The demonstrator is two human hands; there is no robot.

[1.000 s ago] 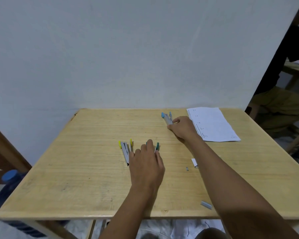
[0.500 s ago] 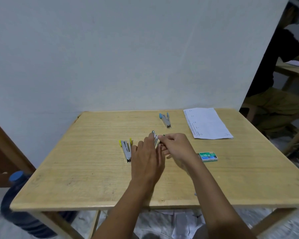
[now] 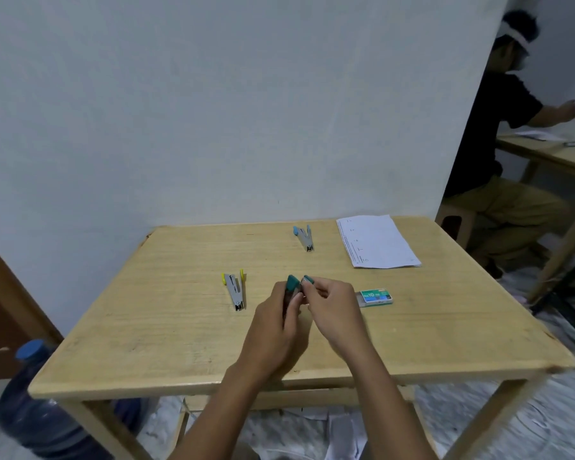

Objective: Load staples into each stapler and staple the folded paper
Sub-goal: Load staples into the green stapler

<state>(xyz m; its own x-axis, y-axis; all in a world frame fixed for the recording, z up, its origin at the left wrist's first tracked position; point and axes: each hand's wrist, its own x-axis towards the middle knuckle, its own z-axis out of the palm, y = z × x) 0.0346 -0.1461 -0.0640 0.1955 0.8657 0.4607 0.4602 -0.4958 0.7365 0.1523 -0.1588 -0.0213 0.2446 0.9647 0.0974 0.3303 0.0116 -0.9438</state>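
Observation:
Both hands meet over the middle of the wooden table [image 3: 166,333]. My left hand [image 3: 276,323] grips a green-tipped stapler [image 3: 293,284], its green ends sticking up above the fingers. My right hand [image 3: 332,307] pinches the same stapler from the right. A yellow-tipped stapler [image 3: 234,288] lies to the left of my hands. A blue-tipped stapler [image 3: 304,237] lies near the far edge. The folded white paper [image 3: 375,242] rests at the far right. A green staple box [image 3: 375,297] sits just right of my right hand.
A white wall stands right behind the table. A blue water bottle [image 3: 37,410] sits on the floor at the left. Another person [image 3: 498,167] sits at a second table [image 3: 555,157] to the right. Loose papers lie on the floor under the table.
My right hand came back from the blue stapler at the far edge to join my left hand on the green stapler, which is lifted. The staple box now shows beside my right hand.

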